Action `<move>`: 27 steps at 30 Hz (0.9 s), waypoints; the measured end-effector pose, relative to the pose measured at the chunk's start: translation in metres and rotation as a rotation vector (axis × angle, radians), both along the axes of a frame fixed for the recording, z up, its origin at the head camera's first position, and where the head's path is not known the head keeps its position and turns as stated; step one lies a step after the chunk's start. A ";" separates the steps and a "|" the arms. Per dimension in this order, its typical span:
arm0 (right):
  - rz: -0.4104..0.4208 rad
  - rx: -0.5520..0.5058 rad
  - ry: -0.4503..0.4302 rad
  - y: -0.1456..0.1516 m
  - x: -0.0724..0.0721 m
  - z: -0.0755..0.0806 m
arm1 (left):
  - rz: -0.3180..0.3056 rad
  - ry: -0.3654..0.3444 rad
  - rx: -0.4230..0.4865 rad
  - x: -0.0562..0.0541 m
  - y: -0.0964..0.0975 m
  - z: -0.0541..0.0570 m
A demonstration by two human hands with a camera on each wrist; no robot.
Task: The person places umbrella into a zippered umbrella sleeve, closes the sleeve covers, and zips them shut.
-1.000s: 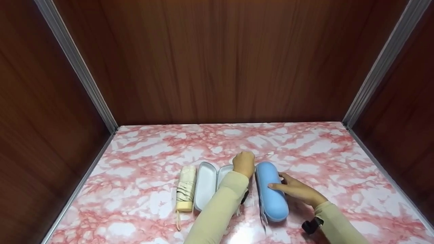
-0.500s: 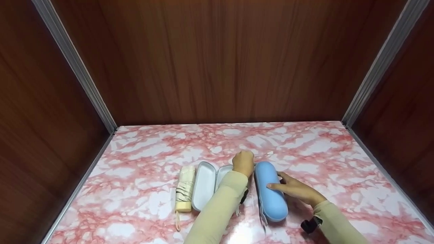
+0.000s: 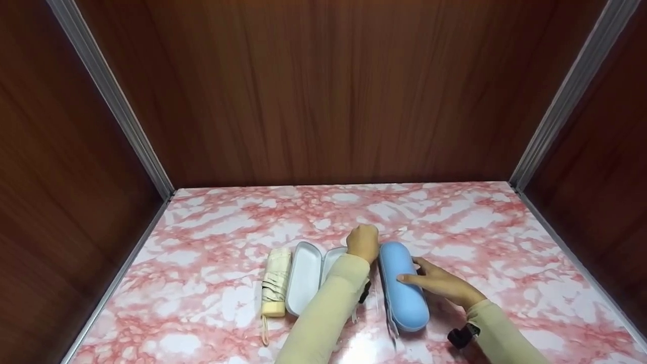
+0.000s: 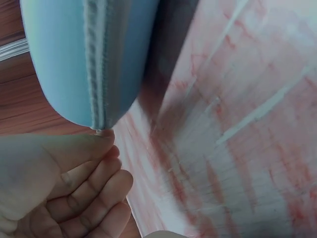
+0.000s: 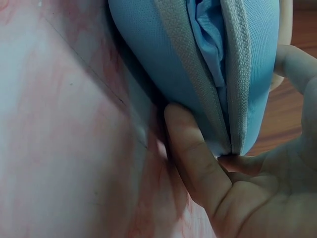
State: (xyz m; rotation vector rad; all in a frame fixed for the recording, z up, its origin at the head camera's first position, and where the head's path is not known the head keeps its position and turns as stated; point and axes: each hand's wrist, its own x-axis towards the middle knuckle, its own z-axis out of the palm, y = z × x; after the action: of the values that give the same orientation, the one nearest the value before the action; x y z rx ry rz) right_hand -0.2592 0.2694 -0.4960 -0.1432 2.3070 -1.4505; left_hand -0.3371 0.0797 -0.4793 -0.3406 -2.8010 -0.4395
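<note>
A blue zip-up hard case (image 3: pixel 404 298) lies lengthwise on the table, in front of me and right of centre. At its far end my left hand (image 3: pixel 363 243) pinches the zip's end between thumb and forefinger; the left wrist view shows the small zip pull (image 4: pixel 104 132) mostly hidden by the fingertips. My right hand (image 3: pixel 441 284) holds the case from the right, thumb on top and fingers along the side. In the right wrist view the zip edges (image 5: pixel 241 74) stand apart there, with folded blue fabric (image 5: pixel 207 34) between them.
Left of the blue case lies an unfolded pale grey case (image 3: pixel 305 278), partly covered by my left forearm. Beside it is a folded cream umbrella (image 3: pixel 277 278) with a yellow end and wrist loop. Wooden panels (image 3: pixel 323 96) enclose the marbled table (image 3: pixel 212 242) at back and sides.
</note>
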 end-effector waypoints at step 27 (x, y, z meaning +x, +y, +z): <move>0.049 0.020 0.010 -0.004 0.002 0.002 | -0.007 0.054 -0.009 -0.001 0.008 -0.006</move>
State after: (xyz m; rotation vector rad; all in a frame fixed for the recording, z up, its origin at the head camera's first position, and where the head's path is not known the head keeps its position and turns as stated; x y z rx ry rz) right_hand -0.2575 0.2650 -0.4937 -0.2001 2.3084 -1.4054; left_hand -0.3378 0.0878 -0.4855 -0.3592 -2.7506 -0.4138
